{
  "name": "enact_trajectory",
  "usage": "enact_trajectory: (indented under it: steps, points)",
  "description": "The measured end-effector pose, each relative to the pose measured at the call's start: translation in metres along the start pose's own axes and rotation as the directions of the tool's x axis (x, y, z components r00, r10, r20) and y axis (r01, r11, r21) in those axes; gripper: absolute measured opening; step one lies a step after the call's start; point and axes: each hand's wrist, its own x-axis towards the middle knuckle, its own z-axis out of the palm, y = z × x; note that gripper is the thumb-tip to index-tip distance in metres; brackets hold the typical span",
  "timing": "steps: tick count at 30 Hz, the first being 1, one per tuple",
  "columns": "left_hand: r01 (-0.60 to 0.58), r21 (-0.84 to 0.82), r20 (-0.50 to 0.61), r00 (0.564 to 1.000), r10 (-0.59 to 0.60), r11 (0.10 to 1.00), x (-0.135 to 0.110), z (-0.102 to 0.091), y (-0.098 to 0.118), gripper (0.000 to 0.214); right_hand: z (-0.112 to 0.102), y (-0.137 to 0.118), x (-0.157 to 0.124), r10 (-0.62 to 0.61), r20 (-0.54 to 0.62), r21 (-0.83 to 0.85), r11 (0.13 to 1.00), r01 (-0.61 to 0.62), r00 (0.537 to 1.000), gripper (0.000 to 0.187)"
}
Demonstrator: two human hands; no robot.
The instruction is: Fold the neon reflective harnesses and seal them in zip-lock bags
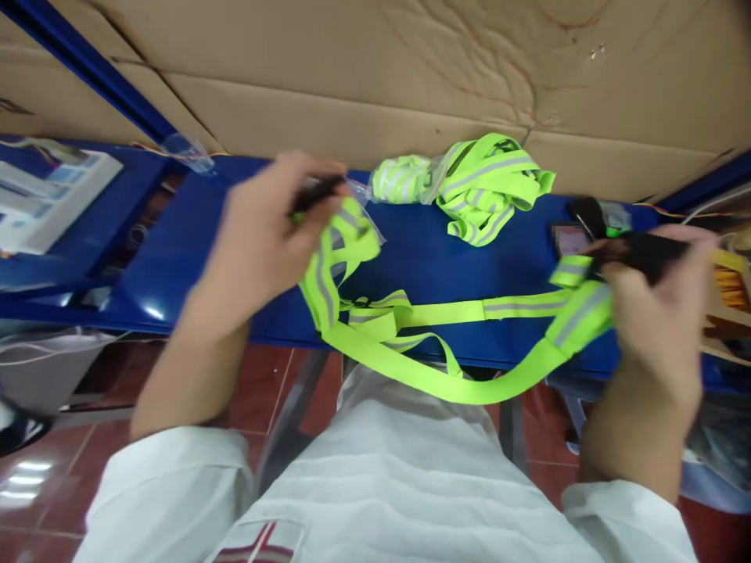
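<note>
A neon-yellow strap harness with grey reflective stripes (434, 344) hangs stretched between my two hands over the front edge of the blue table (434, 258). My left hand (264, 234) is closed on its left end, where a black fastener shows between my fingers. At the other side, my right hand (657, 305) grips the harness's right end, pinching a black patch. The middle of the harness sags toward my white coat.
A bundle of more neon-yellow reflective straps (475, 188), partly in clear plastic bags, lies at the back of the table against a cardboard wall (411, 86). A white box (41, 195) sits at left. Small dark items (592, 215) and yellow-orange things (731, 285) lie at right.
</note>
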Motion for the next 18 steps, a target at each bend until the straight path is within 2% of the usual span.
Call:
enact_trajectory:
  steps: [2,3,5,6,10,13,18]
  points:
    - [-0.088,-0.008,0.092,0.992,0.088,0.996,0.024,0.035,-0.001,0.026,0.023,0.005,0.02,-0.081,0.216,0.168,0.985,0.045,0.973,0.048]
    - [-0.079,-0.035,0.153,0.985,0.083,0.996,0.032,0.053,-0.001,0.028,0.037,0.006,0.029,-0.135,0.355,0.19,0.979,0.07,0.925,0.043]
    - [-0.046,-0.106,0.271,0.96,0.074,0.993,0.042,0.082,-0.001,0.03,0.063,0.003,0.042,-0.225,0.526,0.196,0.971,0.14,0.821,0.028]
    - [-0.025,-0.129,0.319,0.945,0.066,0.991,0.043,0.094,-0.002,0.029,0.075,0.001,0.045,-0.249,0.548,0.204,0.966,0.161,0.799,0.024]
    - [0.059,-0.227,0.431,0.901,0.046,0.972,0.035,0.118,-0.007,0.022,0.107,-0.002,0.039,-0.321,0.474,0.27,0.939,0.211,0.82,0.021]
    - [0.075,-0.241,0.449,0.893,0.043,0.968,0.028,0.122,-0.01,0.023,0.114,0.001,0.03,-0.379,0.51,0.252,0.924,0.287,0.772,0.021]
    - [-0.017,-0.203,0.496,0.861,0.117,0.979,0.023,0.124,-0.01,0.028,0.114,0.001,0.021,-0.397,0.567,0.233,0.918,0.322,0.721,0.017]
